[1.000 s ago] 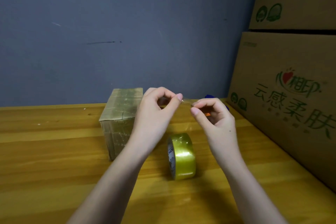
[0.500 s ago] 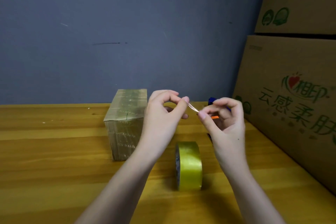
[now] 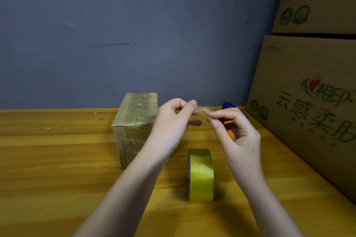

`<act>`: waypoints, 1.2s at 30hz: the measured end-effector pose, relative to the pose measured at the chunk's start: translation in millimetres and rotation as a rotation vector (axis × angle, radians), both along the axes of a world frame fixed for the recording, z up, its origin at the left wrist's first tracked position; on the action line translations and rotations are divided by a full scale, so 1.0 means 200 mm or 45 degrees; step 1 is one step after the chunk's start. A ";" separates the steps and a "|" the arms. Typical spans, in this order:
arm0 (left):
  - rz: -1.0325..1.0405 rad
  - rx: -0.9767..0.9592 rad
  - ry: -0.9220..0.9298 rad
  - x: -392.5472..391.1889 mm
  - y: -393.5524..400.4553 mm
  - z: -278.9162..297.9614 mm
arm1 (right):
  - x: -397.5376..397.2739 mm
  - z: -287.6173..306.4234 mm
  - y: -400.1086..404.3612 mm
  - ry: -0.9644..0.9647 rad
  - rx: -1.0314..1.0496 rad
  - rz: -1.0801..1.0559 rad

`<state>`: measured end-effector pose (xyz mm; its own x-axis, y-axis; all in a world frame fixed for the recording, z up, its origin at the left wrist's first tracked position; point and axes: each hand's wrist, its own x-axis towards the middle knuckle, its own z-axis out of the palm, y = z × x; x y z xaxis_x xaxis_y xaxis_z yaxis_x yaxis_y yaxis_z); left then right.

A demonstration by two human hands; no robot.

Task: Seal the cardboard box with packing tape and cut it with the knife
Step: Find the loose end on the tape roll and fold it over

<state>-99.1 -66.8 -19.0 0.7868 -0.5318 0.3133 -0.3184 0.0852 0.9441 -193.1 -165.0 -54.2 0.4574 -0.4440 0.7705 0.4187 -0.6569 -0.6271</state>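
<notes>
A small cardboard box (image 3: 134, 127), covered in shiny tape, stands on the wooden table (image 3: 57, 159) near the wall. A roll of yellowish packing tape (image 3: 201, 175) stands on its edge in front of me, apart from the box. My left hand (image 3: 173, 121) and my right hand (image 3: 237, 134) are raised above the table, each pinching one end of a small clear scrap of tape (image 3: 202, 111) stretched between the fingertips. Behind my right hand lies a blue and orange knife (image 3: 229, 107), mostly hidden.
Two large printed cardboard cartons (image 3: 308, 102) are stacked along the right edge of the table. A blue-grey wall (image 3: 134, 34) closes the back. Bare table stretches to the left of the small box.
Both hands have stayed raised, still pinching the tape scrap; they have drawn slightly apart. The view has shifted a little, so box and roll sit further right and lower.
</notes>
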 end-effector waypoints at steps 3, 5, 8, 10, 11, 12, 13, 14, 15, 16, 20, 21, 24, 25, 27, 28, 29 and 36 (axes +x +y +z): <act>-0.024 -0.010 0.044 -0.02 0.00 0.00 | 0.00 0.00 -0.01 0.016 0.037 -0.007; 0.010 0.003 0.046 -0.02 0.00 0.00 | -0.01 0.00 -0.01 0.011 0.018 -0.026; 0.070 0.019 0.046 -0.03 -0.01 0.00 | -0.01 0.01 -0.01 -0.025 -0.130 -0.114; 0.112 0.024 0.004 -0.03 0.00 0.00 | -0.01 0.01 0.00 -0.041 -0.223 -0.189; 0.126 0.025 -0.021 -0.03 0.00 0.01 | -0.01 0.00 0.00 -0.043 -0.251 -0.217; 0.132 0.023 -0.040 -0.03 0.00 0.01 | -0.01 0.00 0.00 -0.043 -0.269 -0.239; 0.132 0.023 -0.052 -0.02 0.00 0.01 | -0.01 0.00 0.01 -0.044 -0.280 -0.258; 0.130 0.029 -0.061 -0.02 0.00 0.01 | -0.01 -0.01 0.01 -0.047 -0.290 -0.276; 0.130 0.038 -0.071 -0.02 0.01 0.01 | -0.01 -0.01 0.01 -0.054 -0.305 -0.296; 0.132 0.048 -0.080 -0.02 0.01 0.01 | -0.01 -0.01 0.01 -0.063 -0.324 -0.320; 0.141 0.091 -0.103 -0.02 0.01 0.02 | 0.00 -0.02 0.02 -0.091 -0.365 -0.382; 0.145 0.102 -0.110 -0.02 0.01 0.02 | 0.00 -0.02 0.02 -0.096 -0.368 -0.387; 0.166 0.127 -0.139 -0.03 0.01 0.02 | 0.01 -0.02 0.01 -0.106 -0.370 -0.408; 0.175 0.137 -0.157 -0.03 0.01 0.02 | 0.01 -0.03 0.01 -0.106 -0.374 -0.418; 0.201 0.158 -0.204 -0.02 0.01 0.01 | 0.01 -0.03 0.01 -0.097 -0.400 -0.450; 0.219 0.170 -0.232 -0.02 0.01 0.01 | 0.01 -0.04 0.01 -0.087 -0.420 -0.471; 0.241 0.183 -0.265 -0.01 0.01 0.00 | 0.02 -0.04 0.01 -0.079 -0.439 -0.491; 0.270 0.265 -0.373 0.01 0.04 0.01 | 0.02 -0.04 0.01 -0.119 -0.303 -0.459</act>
